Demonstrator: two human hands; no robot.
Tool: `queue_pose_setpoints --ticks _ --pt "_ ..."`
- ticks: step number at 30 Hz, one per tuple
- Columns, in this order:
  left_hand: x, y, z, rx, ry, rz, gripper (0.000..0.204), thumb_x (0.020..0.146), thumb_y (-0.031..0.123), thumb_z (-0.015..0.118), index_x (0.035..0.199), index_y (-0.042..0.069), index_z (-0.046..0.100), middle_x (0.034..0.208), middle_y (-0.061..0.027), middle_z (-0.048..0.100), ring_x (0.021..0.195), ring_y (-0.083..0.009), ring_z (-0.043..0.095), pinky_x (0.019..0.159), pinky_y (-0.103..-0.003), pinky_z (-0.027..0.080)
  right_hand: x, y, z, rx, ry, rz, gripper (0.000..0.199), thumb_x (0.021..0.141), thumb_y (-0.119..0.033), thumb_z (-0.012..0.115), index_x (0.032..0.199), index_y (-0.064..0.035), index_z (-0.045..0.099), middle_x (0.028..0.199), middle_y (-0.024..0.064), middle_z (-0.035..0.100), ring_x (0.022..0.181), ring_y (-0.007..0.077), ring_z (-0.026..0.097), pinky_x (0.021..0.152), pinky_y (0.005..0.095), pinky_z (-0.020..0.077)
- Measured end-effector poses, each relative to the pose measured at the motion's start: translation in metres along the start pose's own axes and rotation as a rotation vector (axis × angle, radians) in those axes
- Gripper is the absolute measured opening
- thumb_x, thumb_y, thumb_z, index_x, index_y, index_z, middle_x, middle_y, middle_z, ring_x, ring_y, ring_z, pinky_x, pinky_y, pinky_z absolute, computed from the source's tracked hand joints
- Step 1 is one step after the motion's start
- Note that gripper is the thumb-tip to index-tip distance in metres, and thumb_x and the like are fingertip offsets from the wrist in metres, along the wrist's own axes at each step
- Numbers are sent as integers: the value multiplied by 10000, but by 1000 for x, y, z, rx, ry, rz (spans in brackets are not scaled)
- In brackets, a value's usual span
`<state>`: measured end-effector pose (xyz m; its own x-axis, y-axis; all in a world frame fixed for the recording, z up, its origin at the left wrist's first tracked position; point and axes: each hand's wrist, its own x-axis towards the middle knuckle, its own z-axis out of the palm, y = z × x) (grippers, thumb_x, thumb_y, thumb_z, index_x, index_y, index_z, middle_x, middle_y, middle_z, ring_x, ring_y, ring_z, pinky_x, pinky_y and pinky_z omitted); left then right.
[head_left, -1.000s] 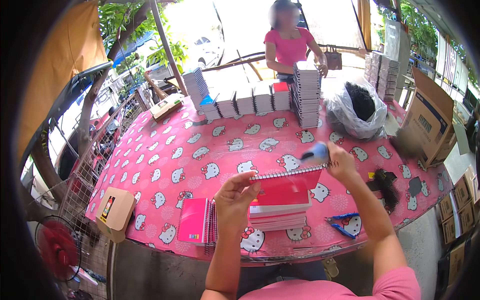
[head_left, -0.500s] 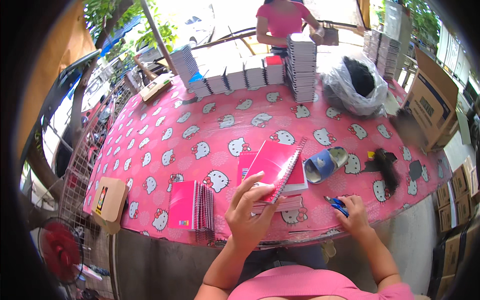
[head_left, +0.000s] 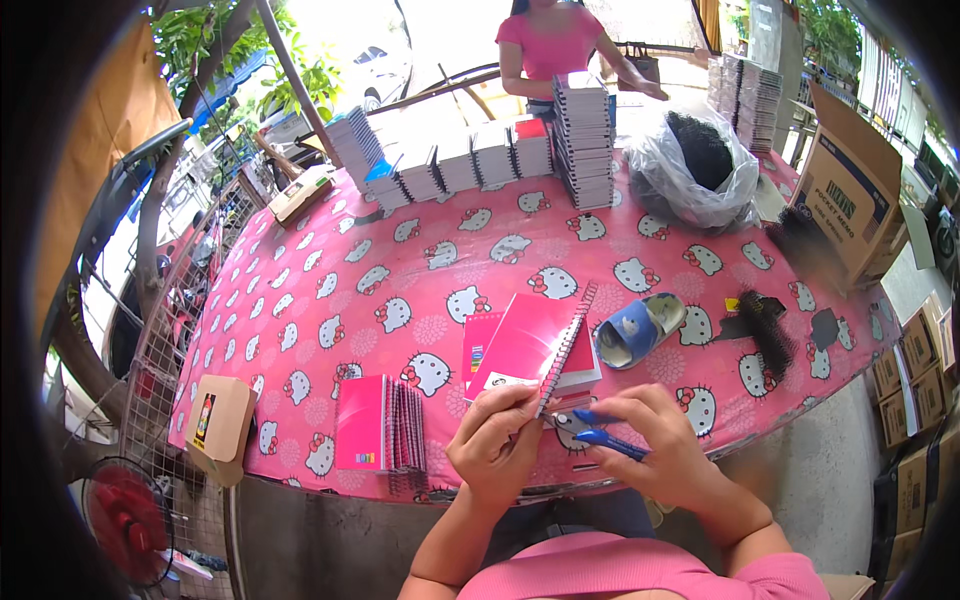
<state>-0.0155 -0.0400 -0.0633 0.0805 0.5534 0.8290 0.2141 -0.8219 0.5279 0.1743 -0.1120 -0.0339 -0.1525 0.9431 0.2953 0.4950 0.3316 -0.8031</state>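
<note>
A pink spiral notebook (head_left: 525,335) is tilted over a small pile of pink notebooks (head_left: 478,335) in front of me. My left hand (head_left: 493,447) is closed on its lower corner, by the end of the wire coil (head_left: 568,350). My right hand (head_left: 668,447) grips a pair of blue-handled pliers (head_left: 618,443), handles spread apart. Their jaws point at the coil's lower end, beside my left fingertips; whether they touch the wire I cannot tell. Left of my hands stands another group of pink spiral notebooks (head_left: 362,422). A blue slide sandal (head_left: 638,330) lies beyond my right hand.
Stacked notebooks (head_left: 584,145) line the far side of the pink patterned table (head_left: 420,265), where a person in pink (head_left: 555,48) stands. Black wire coils (head_left: 700,150) fill a plastic bag; more coils (head_left: 768,335) lie at right. Cardboard boxes (head_left: 848,190) are rightmost; a tan box (head_left: 218,420) sits left.
My right hand has lifted the pliers from the table's near edge and brought them left to the coil. My left hand has shifted to the notebook's lower corner.
</note>
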Motion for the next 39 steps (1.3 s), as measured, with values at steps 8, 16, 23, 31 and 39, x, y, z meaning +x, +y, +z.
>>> queue_pose_setpoints --ticks 8,16,23,31,39 --pt "4 -2 -17 180 146 6 362 705 -101 759 727 53 432 947 -159 670 885 -218 669 731 -295 537 -14 36 11 246 -142 211 387 884 -269 664 1161 -6 604 1056 120 634 1025 230 602 788 337 494" --pt "29 -17 -162 137 649 69 188 898 61 596 1055 18 504 904 -106 589 828 -163 557 736 -273 464 -46 114 -2 -621 226 -9 487 785 -303 735 1156 -17 600 1123 167 607 1080 325 562 918 404 438" --pt "58 -61 -176 694 -381 -240 308 880 152 571 1182 93 585 976 -61 583 886 -202 529 888 -409 348 94 71 -6 127 73 296 391 909 -357 645 1054 6 625 884 31 631 748 75 547 666 230 446" --pt "35 -86 -166 691 -762 -396 654 965 533 402 1465 117 338 1506 -163 332 1427 -313 246 1140 -575 31 103 56 -8 318 41 322 314 839 -147 742 1054 23 589 934 61 665 841 103 625 754 256 517" --pt "36 0 -86 -41 -4 -480 636 901 115 629 1452 75 316 1470 -144 368 1343 -302 380 1101 -496 265 99 35 -23 131 81 278 286 804 -21 733 1025 -15 551 897 44 654 821 103 626 732 262 516"
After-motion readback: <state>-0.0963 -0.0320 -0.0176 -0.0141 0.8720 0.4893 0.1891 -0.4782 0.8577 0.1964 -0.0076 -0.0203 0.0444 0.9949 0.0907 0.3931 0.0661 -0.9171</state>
